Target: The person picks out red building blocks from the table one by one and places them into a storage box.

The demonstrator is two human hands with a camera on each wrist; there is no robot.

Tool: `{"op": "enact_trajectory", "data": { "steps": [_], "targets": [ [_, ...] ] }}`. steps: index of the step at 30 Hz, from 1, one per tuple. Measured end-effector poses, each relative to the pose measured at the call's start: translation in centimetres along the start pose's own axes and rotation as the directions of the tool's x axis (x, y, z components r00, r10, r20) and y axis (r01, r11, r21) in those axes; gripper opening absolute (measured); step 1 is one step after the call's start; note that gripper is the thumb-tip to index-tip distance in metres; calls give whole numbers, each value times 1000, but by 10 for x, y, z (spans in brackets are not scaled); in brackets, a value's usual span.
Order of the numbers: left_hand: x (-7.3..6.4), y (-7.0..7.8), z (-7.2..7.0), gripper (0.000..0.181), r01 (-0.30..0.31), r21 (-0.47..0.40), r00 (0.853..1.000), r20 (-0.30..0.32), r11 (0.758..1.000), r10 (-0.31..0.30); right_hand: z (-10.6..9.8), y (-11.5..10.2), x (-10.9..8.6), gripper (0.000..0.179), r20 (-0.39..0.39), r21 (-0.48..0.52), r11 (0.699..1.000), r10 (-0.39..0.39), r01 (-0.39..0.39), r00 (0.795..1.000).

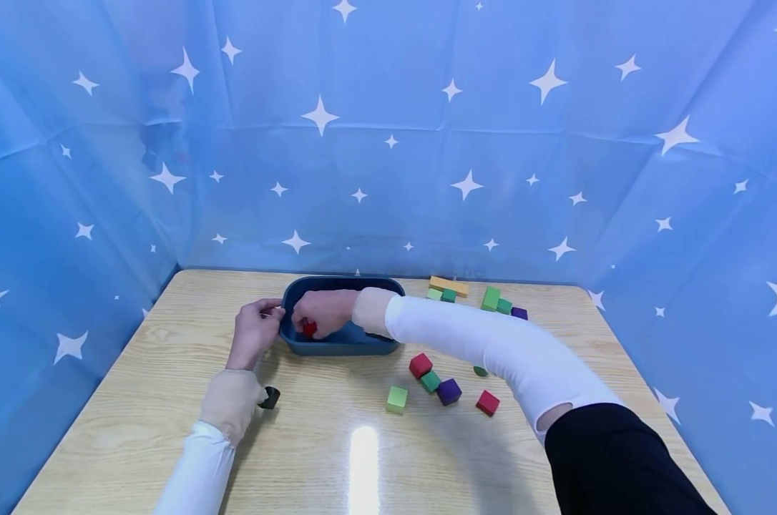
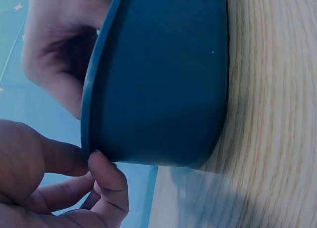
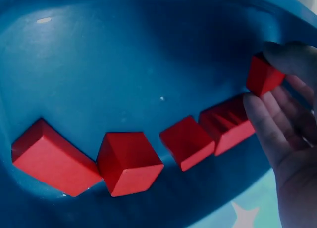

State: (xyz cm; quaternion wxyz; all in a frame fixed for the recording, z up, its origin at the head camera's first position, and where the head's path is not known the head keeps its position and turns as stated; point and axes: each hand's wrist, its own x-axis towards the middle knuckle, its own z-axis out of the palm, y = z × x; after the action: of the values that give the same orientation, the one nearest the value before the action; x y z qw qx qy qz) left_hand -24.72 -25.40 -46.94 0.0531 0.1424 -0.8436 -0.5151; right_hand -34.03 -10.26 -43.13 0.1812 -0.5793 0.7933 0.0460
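Note:
A dark blue plastic bin (image 1: 343, 348) stands near the back of the table. My left hand (image 1: 256, 330) pinches its left rim between thumb and finger; the left wrist view shows this grip against the bin's outer wall (image 2: 163, 89). Inside the bin, my right hand (image 1: 327, 311) holds a small red block (image 3: 263, 75) between thumb and fingers. In the right wrist view, several other red blocks lie in a row along one side of the bin, among them a long block (image 3: 54, 161) and a cube (image 3: 130, 163). The forearm hides part of the bin in the head view.
Right of the bin's front lie a red cube (image 1: 421, 365), green cube (image 1: 430, 381), purple cube (image 1: 449, 391), light green cube (image 1: 397, 399) and another red cube (image 1: 488, 403). Farther back are an orange block (image 1: 449, 286) and green blocks (image 1: 491, 298). A starry blue curtain (image 1: 388, 179) surrounds the table.

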Motion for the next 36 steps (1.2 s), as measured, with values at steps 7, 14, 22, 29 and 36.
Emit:
{"op": "enact_trajectory", "data": {
  "steps": [7, 14, 22, 29, 36],
  "targets": [
    [0, 0, -4, 32, -12, 16, 1000, -10, 1000, 13, 7, -1, 11, 20, -4, 17, 1000, -14, 14, 1000],
    [-1, 0, -3, 33, -31, 20, 999, -9, 999, 32, 12, -4, 17, 32, 45, 38, 998, 39, -41, 998],
    [0, 1, -2, 34, -27, 13, 1000, 4, 1000, 27, 12, -8, 17, 38, 68, -16, 999, 46, -45, 997],
    [1, -2, 0, 34, -30, 15, 1000, -1, 999, 30, 12, -7, 14, 40, 63, -21, 999, 41, -40, 997],
    [1, -2, -1, 34, -39, 33, 999, -13, 999, 40, 10, -7, 7, 51, 56, -92, 996, 18, -13, 998]
  ]
}}
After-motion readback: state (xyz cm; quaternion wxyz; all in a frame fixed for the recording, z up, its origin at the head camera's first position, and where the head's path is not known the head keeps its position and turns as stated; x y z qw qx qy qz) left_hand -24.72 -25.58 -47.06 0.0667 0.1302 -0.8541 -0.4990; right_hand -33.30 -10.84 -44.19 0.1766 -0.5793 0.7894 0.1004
